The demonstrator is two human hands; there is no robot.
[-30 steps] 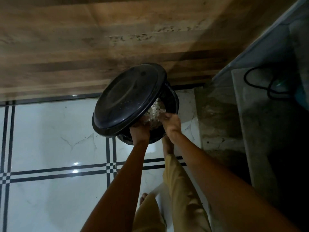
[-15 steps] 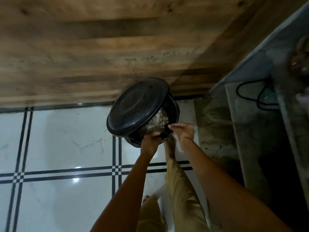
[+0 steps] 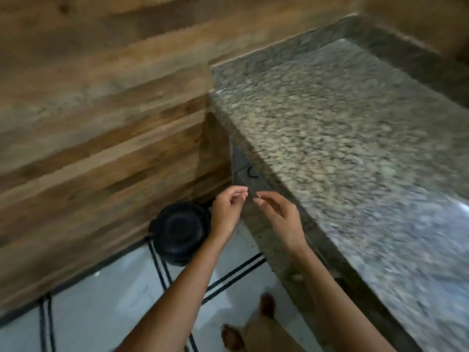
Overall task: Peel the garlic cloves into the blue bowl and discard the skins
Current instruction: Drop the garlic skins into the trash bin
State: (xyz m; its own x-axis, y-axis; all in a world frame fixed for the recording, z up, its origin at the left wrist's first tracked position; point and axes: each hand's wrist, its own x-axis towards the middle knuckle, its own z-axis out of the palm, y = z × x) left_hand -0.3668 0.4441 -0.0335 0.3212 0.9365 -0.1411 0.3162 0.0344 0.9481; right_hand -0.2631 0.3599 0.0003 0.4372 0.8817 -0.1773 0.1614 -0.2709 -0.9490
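Observation:
A black round bin (image 3: 179, 232) stands on the floor against the wood-panelled wall, its lid down. My left hand (image 3: 227, 212) hovers just right of it, above the floor, with loosely curled fingers that hold nothing. My right hand (image 3: 278, 217) is raised beside the left, in front of the counter's edge, fingers relaxed and empty. The two hands are a little apart. No garlic, skins or blue bowl show in this blurred view.
A speckled granite counter (image 3: 342, 148) fills the right side, its front edge close to my right arm. A wood-panelled wall (image 3: 101, 123) runs along the left. White floor tiles (image 3: 106, 301) with dark lines lie below. My feet (image 3: 266, 306) and tan trousers are at the bottom.
Both hands have come away from the bin, which was open with pale skins inside and now has its lid down. The view has risen and swung right onto the counter.

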